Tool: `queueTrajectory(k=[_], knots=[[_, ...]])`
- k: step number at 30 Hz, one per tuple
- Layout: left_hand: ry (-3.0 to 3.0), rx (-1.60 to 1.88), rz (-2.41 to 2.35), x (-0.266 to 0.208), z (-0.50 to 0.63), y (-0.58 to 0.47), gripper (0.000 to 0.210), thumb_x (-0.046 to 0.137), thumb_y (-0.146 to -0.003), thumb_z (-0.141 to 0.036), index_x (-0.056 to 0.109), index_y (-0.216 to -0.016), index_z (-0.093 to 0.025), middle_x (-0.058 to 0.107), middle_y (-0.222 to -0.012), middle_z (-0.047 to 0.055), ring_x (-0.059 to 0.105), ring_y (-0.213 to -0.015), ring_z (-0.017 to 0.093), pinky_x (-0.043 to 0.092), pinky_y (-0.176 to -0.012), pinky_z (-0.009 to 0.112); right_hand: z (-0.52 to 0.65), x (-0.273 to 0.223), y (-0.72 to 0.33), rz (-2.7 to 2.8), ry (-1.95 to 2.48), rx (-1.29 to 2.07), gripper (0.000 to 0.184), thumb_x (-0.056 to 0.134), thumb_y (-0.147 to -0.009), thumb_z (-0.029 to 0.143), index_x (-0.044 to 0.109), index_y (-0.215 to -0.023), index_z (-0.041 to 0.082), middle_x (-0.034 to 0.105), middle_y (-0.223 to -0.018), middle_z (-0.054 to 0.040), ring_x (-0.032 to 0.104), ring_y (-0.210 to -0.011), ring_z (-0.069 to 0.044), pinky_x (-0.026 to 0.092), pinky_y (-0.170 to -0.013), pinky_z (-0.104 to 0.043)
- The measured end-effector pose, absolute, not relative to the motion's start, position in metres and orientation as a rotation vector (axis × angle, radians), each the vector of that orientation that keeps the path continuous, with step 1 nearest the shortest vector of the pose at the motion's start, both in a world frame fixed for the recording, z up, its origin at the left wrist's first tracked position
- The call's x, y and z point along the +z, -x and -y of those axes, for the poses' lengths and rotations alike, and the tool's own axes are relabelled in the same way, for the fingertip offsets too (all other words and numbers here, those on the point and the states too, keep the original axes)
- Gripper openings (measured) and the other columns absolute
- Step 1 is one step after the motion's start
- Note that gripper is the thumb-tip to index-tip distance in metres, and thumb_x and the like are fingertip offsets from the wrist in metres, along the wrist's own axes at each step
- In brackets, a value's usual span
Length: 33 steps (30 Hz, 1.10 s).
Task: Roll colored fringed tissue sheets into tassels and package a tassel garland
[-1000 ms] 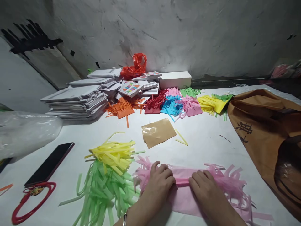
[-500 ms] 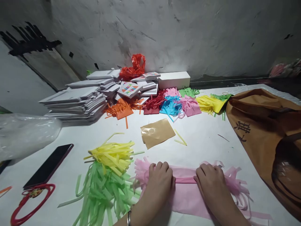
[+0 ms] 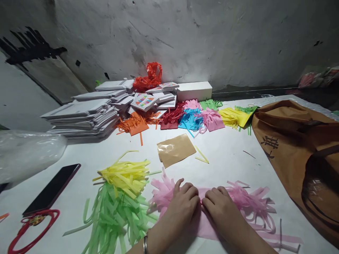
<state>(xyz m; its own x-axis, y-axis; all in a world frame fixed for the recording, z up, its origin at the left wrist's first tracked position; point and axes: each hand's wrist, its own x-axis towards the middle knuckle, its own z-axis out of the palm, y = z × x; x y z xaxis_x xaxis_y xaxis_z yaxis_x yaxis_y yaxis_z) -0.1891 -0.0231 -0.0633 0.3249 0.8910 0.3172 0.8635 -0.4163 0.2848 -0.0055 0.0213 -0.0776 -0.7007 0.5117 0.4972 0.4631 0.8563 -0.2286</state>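
Observation:
A sheet of pink tissue paper [image 3: 205, 225] with fringed ends lies on the white table in front of me. My left hand [image 3: 183, 203] and my right hand [image 3: 217, 204] grip its rolled middle close together, fingers curled over the fold and the thumbs nearly meeting. Pink fringe spreads out beyond both hands. Left of my left hand lie a yellow tissue tassel [image 3: 127, 174] and, below it, a green tissue tassel [image 3: 116, 215]. Most of the rolled fold is hidden under my fingers.
Ahead lies brown glossy paper [image 3: 176, 150]. Behind it are folded coloured fringes [image 3: 189, 119], stacked white cardboard [image 3: 82, 114], a white box [image 3: 194, 91] and a red plastic bag [image 3: 149, 77]. A phone [image 3: 53, 188] and red cord [image 3: 35, 231] lie left; a brown bag [image 3: 286, 134] sits right.
My right hand has moved left along the pink tissue paper, close to my left hand. The rolled strip that showed between them is now mostly covered.

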Motion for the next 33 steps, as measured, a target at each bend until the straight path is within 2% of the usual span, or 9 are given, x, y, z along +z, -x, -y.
queueTrajectory(k=[2,5,9,13,17,26,30,33], knots=[[-2.424,0.697,-1.658,-0.064,0.022,0.19,0.011,0.067,-0.085,-0.013,0.063,-0.08,-0.021,0.069,-0.093,0.001,0.058,-0.091,0.021,0.03,-0.107,0.049,-0.021,-0.079,0.008,2.485,0.682,0.091,0.025,0.06,-0.086,-0.001,0.054,-0.073,0.02,0.055,-0.074,0.0008,0.044,-0.071,-0.018,0.031,-0.077,-0.034],[-2.357,0.733,-1.616,-0.066,0.023,0.193,0.01,0.069,-0.086,-0.014,0.065,-0.085,-0.023,0.069,-0.098,0.001,0.058,-0.096,0.021,0.031,-0.105,0.047,-0.019,-0.083,0.011,2.502,0.673,0.068,0.022,0.056,-0.088,0.002,0.054,-0.075,0.02,0.053,-0.074,0.0,0.043,-0.071,-0.018,0.031,-0.076,-0.035],[-2.312,0.698,-1.632,-0.066,0.026,0.197,0.011,0.067,-0.087,-0.012,0.067,-0.083,-0.023,0.069,-0.094,0.002,0.057,-0.094,0.022,0.032,-0.102,0.047,-0.021,-0.088,0.002,2.502,0.747,0.059,0.021,0.053,-0.088,0.003,0.055,-0.078,0.021,0.054,-0.077,-0.0014,0.044,-0.074,-0.021,0.03,-0.077,-0.037],[-2.188,0.661,-1.701,-0.06,0.028,0.194,0.01,0.066,-0.087,-0.014,0.069,-0.082,-0.022,0.069,-0.094,0.003,0.058,-0.093,0.024,0.034,-0.097,0.048,-0.028,-0.09,-0.017,2.48,0.847,0.067,0.022,0.049,-0.091,0.004,0.056,-0.081,0.022,0.056,-0.08,-0.0017,0.047,-0.078,-0.021,0.032,-0.083,-0.038],[-2.083,0.525,-1.821,-0.048,0.028,0.184,0.015,0.06,-0.09,-0.012,0.07,-0.082,-0.02,0.07,-0.096,0.004,0.058,-0.097,0.025,0.033,-0.098,0.052,-0.029,-0.09,-0.024,2.435,1.021,0.11,0.02,0.051,-0.095,0.007,0.058,-0.086,0.023,0.059,-0.086,-0.0002,0.05,-0.083,-0.021,0.03,-0.091,-0.041],[-2.185,0.247,-2.055,-0.042,0.019,0.167,0.011,0.06,-0.086,-0.013,0.07,-0.086,-0.018,0.067,-0.094,0.009,0.059,-0.091,0.028,0.042,-0.09,0.053,-0.04,-0.074,-0.016,2.494,1.246,0.219,0.018,0.064,-0.089,0.012,0.061,-0.074,0.022,0.062,-0.077,-0.0007,0.054,-0.076,-0.023,0.028,-0.074,-0.039],[-2.436,0.266,-1.983,-0.057,0.019,0.168,0.018,0.062,-0.09,-0.008,0.07,-0.081,-0.021,0.066,-0.091,0.004,0.057,-0.09,0.025,0.034,-0.102,0.059,-0.043,-0.068,-0.016,2.461,1.241,0.265,0.019,0.071,-0.086,0.011,0.061,-0.074,0.022,0.062,-0.076,0.0028,0.058,-0.076,-0.021,0.031,-0.076,-0.039],[-2.698,0.271,-1.785,-0.066,0.02,0.166,0.02,0.067,-0.092,-0.013,0.069,-0.074,-0.021,0.064,-0.082,0.002,0.056,-0.088,0.023,0.024,-0.112,0.061,-0.038,-0.068,-0.016,2.461,1.136,0.243,0.019,0.071,-0.086,0.008,0.063,-0.08,0.025,0.064,-0.082,0.0049,0.058,-0.082,-0.019,0.034,-0.088,-0.042]])
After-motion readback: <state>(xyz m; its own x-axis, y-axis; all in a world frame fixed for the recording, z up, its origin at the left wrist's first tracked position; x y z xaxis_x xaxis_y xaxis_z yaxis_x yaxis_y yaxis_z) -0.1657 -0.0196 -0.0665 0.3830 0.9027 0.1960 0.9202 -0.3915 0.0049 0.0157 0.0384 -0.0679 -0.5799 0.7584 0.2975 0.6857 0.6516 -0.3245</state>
